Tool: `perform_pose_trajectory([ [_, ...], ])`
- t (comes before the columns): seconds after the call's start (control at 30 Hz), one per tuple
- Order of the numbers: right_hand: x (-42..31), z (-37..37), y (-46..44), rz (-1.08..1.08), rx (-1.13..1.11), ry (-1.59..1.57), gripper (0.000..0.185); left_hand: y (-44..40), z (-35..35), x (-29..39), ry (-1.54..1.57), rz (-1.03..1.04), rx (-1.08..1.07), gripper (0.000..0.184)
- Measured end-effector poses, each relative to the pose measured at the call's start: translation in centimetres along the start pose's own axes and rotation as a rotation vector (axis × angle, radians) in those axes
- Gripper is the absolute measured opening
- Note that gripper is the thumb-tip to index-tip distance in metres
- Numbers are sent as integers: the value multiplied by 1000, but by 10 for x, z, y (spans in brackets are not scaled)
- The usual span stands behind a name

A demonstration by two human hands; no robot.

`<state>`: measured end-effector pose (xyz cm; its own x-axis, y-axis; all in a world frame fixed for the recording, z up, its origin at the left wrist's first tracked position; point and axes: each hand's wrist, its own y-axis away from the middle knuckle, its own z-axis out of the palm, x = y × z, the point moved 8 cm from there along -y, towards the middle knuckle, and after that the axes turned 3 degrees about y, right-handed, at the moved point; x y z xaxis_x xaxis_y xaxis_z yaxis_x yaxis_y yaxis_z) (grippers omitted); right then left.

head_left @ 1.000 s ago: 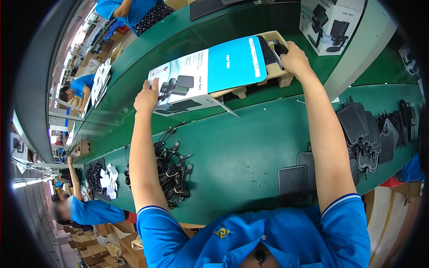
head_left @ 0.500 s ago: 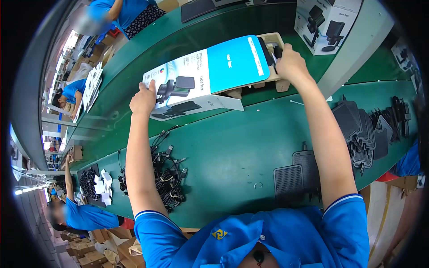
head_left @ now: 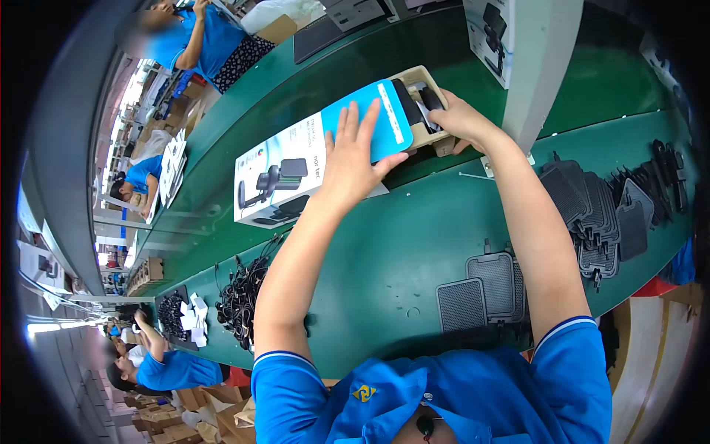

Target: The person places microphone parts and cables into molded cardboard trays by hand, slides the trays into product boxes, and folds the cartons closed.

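A white and blue microphone box (head_left: 255, 164) lies on its side on the green bench, its printed face up and its open end to the right. From that end sticks out a beige moulded tray (head_left: 421, 139) with black parts in it. A blue panel (head_left: 390, 137) with a white label strip lies over part of the tray. My left hand (head_left: 347, 159) rests flat on the blue panel and the box face, fingers spread. My right hand (head_left: 466, 124) grips the outer end of the tray; its fingertips are partly hidden inside.
Bundled black cables (head_left: 240, 303) lie left of my forearm. Flat black mesh panels (head_left: 462, 305) lie at the right, with more mesh panels (head_left: 584, 203) beyond my arm. A grey post (head_left: 543, 74) rises behind my right hand, beside another printed box (head_left: 484, 37). Co-workers sit at left.
My left hand has moved from the box's far left end to the blue panel, opening flat. Less of the tray's contents is covered by my right hand. The box is tilted differently in view.
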<state>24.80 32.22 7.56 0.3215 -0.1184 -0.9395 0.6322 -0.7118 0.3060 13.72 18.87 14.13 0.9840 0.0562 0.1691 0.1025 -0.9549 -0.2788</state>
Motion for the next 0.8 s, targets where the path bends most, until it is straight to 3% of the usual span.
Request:
perform_pose_trajectory([
  [0.07, 7, -5, -8, 62, 9, 79, 61, -8, 12, -9, -11, -97, -67, 93],
  [0.2, 13, -9, -16, 48, 52, 166, 61, -1, 11, -6, -90, 94, -12, 76],
  [0.23, 12, -10, -15, 32, 50, 181, 61, 3, 2, 0, -171, 180, 63, 65],
  [0.33, 16, -10, -14, 3, 70, 224, 58, 15, -14, -42, 372, -289, 156, 51],
  [0.43, 19, -14, -12, 22, 68, 188, 60, 31, -31, -79, 878, -436, 573, 40],
  [0.53, 15, -16, -6, 36, 91, 170, 63, 37, -24, -94, 1234, -411, 718, 46],
  [0.63, 14, -17, -2, 32, 103, 150, 65, 38, -19, -101, 1432, -390, 722, 54],
  [0.73, 14, -17, -1, 6, 228, 156, 48, 43, -15, -112, 1580, -368, 791, 52],
  [0.8, 13, -12, 3, 21, 238, 149, 47, 45, -6, -123, 1694, -336, 829, 50],
])
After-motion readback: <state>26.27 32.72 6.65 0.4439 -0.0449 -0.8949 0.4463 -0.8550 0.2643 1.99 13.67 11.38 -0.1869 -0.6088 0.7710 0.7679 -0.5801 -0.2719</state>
